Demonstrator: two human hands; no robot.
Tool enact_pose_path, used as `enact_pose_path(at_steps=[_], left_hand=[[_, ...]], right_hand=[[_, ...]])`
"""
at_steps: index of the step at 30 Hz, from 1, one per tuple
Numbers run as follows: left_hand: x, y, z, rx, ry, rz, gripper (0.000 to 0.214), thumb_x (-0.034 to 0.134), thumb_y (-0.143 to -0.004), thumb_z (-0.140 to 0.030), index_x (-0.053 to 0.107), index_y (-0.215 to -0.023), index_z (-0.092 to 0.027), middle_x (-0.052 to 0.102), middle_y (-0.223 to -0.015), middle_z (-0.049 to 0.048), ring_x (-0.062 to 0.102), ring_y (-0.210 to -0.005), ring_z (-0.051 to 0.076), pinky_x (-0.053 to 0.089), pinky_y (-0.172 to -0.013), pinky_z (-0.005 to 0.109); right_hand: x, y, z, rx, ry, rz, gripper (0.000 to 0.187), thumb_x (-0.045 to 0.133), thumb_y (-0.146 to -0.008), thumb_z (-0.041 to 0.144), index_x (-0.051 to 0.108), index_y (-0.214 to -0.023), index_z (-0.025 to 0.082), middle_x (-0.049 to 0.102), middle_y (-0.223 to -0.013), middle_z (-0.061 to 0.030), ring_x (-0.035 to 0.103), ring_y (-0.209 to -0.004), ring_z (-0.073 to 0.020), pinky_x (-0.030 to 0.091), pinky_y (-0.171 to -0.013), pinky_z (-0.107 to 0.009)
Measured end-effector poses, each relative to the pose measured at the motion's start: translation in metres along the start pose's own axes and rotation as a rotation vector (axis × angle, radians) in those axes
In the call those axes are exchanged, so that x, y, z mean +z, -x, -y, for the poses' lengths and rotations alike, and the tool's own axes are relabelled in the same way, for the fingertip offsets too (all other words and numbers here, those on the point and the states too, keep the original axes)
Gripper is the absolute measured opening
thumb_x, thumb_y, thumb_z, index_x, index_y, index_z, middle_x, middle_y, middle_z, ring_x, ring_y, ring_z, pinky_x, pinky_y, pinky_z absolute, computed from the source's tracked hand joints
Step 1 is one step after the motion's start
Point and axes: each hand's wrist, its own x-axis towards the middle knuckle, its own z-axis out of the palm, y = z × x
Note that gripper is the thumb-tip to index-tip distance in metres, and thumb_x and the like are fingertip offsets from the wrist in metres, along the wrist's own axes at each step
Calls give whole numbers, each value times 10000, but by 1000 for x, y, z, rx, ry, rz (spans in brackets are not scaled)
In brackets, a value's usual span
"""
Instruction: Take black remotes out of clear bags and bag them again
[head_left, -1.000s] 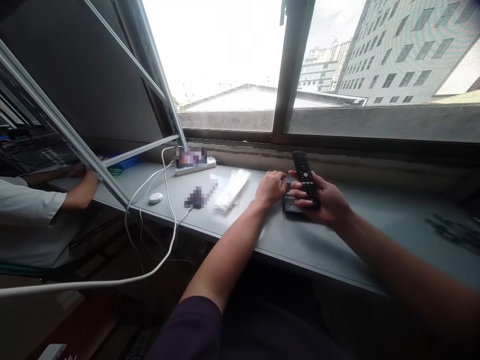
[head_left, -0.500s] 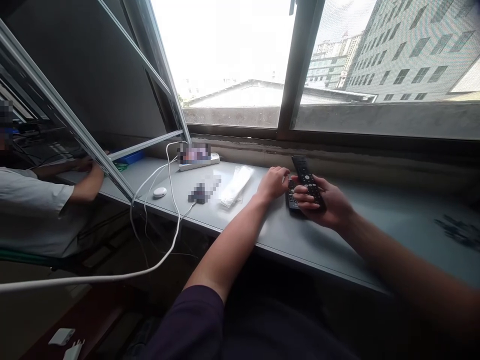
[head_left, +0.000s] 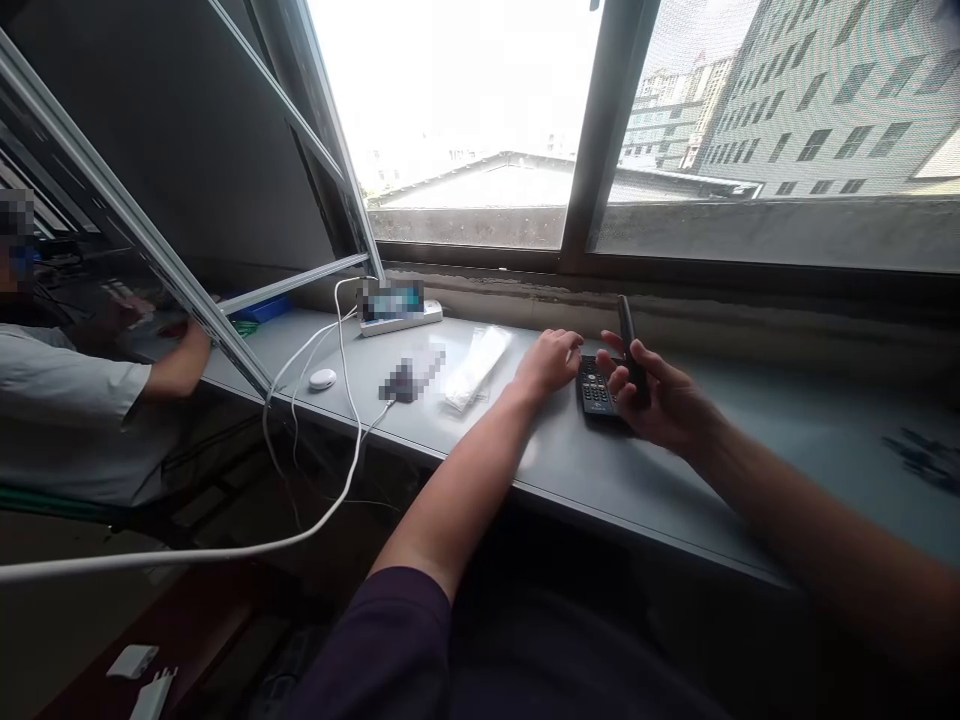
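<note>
My right hand (head_left: 671, 405) is closed around a slim black remote control (head_left: 631, 350), held upright above the table with its narrow edge toward me. Its buttons cannot be seen from this side. Below and to the left, a second black remote control (head_left: 596, 390) lies on the grey table with its keypad up, partly covered by my right fingers. My left hand (head_left: 551, 360) rests on the table just left of that lying remote, fingers loosely bent and apart, holding nothing. Whether its fingertips touch the remote is unclear.
Clear plastic bags (head_left: 478, 368) lie left of my left hand. Farther left are a white power strip (head_left: 401, 319), white cables (head_left: 352, 420) and a round white object (head_left: 322, 380). A metal frame (head_left: 142, 230) separates off a co-worker's arm (head_left: 178, 365). Dark objects (head_left: 922, 455) lie far right.
The remote in my right hand has turned from showing its button face to showing its edge, and my right fingers have loosened. More of the lying remote shows. My left hand stays put.
</note>
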Motion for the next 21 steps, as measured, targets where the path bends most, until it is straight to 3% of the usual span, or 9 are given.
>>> enact_pose_path(at_steps=[5,10,13,17,21], left_hand=[[3,-1,8,7,19,-26,278,575,-1102,-176,789,-1280,-177,828,-1319,102,721,-1253,256,551,-1167,364],[4,-1,15,-3,41,-46,259,588,-1100,-179,797,-1250,-212,834,-1295,86,742,-1243,243,571,-1159,362],[4,0,17,-16,59,-50,253,598,-1091,-175,799,-1238,-219,837,-1285,82,751,-1236,242,574,-1162,365],[5,-1,19,-21,74,-58,247,600,-1088,-174,798,-1230,-214,840,-1274,79,754,-1228,241,569,-1158,359],[7,-1,20,-15,74,-60,237,603,-1088,-182,797,-1224,-197,842,-1266,81,750,-1226,245,563,-1152,356]], right_hand=[[-3,-4,-1,-2,41,32,240,663,-1189,340,770,-1395,277,828,-971,-4,704,-570,-66,631,-505,-130],[-8,-8,-1,-62,117,88,291,827,-1088,403,772,-1345,278,784,-862,16,623,-515,-64,495,-385,-103],[-5,-8,-3,-79,116,141,244,727,-1131,465,760,-1286,279,739,-825,-4,560,-503,-91,460,-365,-145],[1,-5,-4,-47,93,117,362,446,-1209,463,745,-1276,269,690,-812,-43,515,-511,-137,474,-377,-211],[3,-4,-5,-10,65,128,372,464,-1168,377,743,-1356,217,659,-830,-64,571,-605,-174,541,-438,-249]])
